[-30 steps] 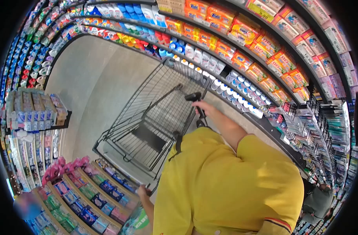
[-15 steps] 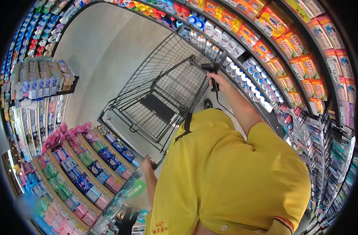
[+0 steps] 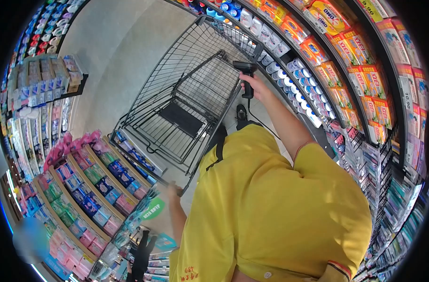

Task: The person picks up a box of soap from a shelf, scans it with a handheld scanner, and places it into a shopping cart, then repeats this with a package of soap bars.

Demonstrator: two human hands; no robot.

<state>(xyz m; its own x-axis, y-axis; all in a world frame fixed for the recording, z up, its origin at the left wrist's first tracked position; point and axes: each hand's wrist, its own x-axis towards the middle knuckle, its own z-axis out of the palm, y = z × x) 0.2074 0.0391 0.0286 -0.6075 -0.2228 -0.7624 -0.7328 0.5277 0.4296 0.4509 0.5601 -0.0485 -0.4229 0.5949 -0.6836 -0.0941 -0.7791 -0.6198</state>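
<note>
My right hand (image 3: pixel 253 87) is wrapped round the handle of a black handheld scanner (image 3: pixel 245 67), whose cable hangs down beside my forearm. The scanner is held over the far right part of a dark wire shopping cart (image 3: pixel 195 70). My left hand (image 3: pixel 173 189) is closed on the cart handle (image 3: pixel 182 190) at the near corner of the cart. No goods show in the cart's basket; a black panel (image 3: pixel 180 119) lies in its seat part.
Shelves of orange detergent packs (image 3: pixel 327 19) and white bottles curve along the right. Pink and blue packs (image 3: pixel 87 197) fill shelves at the lower left. A display stand (image 3: pixel 40 80) juts out at the left. Another person in black (image 3: pixel 141 258) is at the bottom.
The cart has shifted slightly left and up in view with both hands. The scanner has moved the same way. More of a dark shoe and of the person in black shows.
</note>
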